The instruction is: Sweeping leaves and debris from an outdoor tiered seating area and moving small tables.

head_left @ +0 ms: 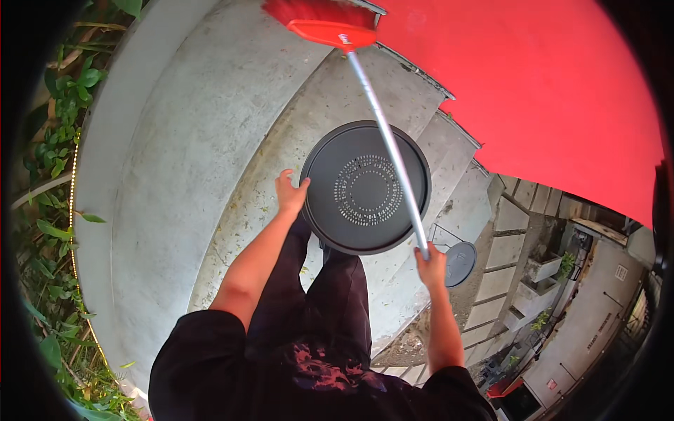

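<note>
Left hand [290, 194] gripped rim of round dark tray [366, 186], held flat over concrete steps [210, 140], likely kept level as a catcher. Right hand [430, 265] closed around near end of metal broom handle [386, 144], angled across tray so red broom head [326, 24] reached far step by red wall [547, 91]. Plants [60, 119] left.

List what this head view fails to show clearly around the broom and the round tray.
- Broom: bristles cut off by the top edge.
- Round black tray: underside hidden; handle crosses it.
- Right hand: palm hidden behind the handle.
- Left hand: fingertips hidden by the tray rim.
- Feet: hidden by legs.
</note>
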{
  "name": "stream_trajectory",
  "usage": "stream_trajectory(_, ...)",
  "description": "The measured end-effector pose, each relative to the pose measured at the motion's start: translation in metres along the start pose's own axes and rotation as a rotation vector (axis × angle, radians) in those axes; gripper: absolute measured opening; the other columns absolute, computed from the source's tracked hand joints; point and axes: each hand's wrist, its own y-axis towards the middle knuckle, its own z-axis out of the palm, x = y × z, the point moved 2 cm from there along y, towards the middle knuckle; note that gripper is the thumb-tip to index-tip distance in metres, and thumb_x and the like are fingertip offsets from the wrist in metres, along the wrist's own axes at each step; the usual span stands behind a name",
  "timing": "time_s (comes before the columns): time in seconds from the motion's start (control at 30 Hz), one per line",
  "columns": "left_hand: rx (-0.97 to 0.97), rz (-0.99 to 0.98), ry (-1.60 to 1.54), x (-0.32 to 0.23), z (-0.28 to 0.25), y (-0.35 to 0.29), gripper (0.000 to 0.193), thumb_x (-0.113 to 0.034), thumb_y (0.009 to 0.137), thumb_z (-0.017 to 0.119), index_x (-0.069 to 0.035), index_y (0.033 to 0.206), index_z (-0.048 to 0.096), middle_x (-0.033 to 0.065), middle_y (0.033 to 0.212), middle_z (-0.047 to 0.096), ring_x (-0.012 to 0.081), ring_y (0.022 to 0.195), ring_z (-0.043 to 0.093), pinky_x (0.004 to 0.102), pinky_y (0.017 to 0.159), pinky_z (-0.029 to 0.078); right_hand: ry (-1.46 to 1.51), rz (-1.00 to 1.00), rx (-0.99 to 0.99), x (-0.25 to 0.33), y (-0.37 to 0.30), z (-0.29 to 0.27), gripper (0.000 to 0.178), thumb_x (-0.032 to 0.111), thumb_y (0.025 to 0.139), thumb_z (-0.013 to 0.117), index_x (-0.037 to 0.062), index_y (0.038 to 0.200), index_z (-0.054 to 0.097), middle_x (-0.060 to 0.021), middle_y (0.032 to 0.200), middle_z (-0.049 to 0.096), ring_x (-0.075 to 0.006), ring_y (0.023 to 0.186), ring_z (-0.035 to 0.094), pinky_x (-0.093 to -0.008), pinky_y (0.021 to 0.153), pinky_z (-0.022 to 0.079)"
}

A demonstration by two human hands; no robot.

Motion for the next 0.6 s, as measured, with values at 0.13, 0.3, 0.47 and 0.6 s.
stream_trajectory(0.13,0.563,-0.512,-0.403,-0.005,0.013,0.016,0.043,-0.033,0.079,0.064,-0.01,0.113,0.048,0.008,0.093,0.058,0.0157,0.082,0.054,0.0323,0.07,0.044,-0.025,0.075,-0.085,-0.055,0.052,-0.028,0.018,0.018,0.077,0.062,0.0015,0.075,0.054,-0.0103,0.048,0.047,-0.0168,0.04,0.044,-0.0326,0.043,0.036)
stream_trajectory(0.3,0.394,-0.447,-0.676,0.015,0.038,0.01,0.035,-0.035,0.086,0.055,-0.004,0.102,0.057,0.0041,0.084,0.061,0.0113,0.072,0.056,0.0251,0.063,0.044,0.03,-0.046,-0.195,-0.098,0.15,0.003,0.022,0.02,0.076,0.065,0.0005,0.078,0.054,-0.0142,0.056,0.052,-0.0232,0.048,0.051,-0.0344,0.047,0.04)
stream_trajectory(0.47,0.255,-0.394,-0.321,0.038,0.051,0.014,0.042,-0.039,0.084,0.056,0.002,0.083,0.063,0.004,0.072,0.061,0.0102,0.066,0.055,0.0254,0.061,0.044,0.533,0.285,0.047,-0.15,0.2,0.056,0.026,0.022,0.075,0.068,0.0025,0.09,0.06,0.0009,0.068,0.052,-0.0092,0.061,0.049,-0.0255,0.051,0.042)
stream_trajectory(0.6,0.258,-0.436,-0.391,0.034,0.052,0.012,0.04,-0.037,0.082,0.06,0.003,0.08,0.064,0.0053,0.071,0.062,0.0101,0.063,0.056,0.0257,0.059,0.045,0.669,0.332,0.197,-0.152,0.195,0.074,0.024,0.02,0.075,0.067,0.0049,0.091,0.057,0.0021,0.072,0.05,-0.0083,0.067,0.05,-0.0246,0.056,0.045)
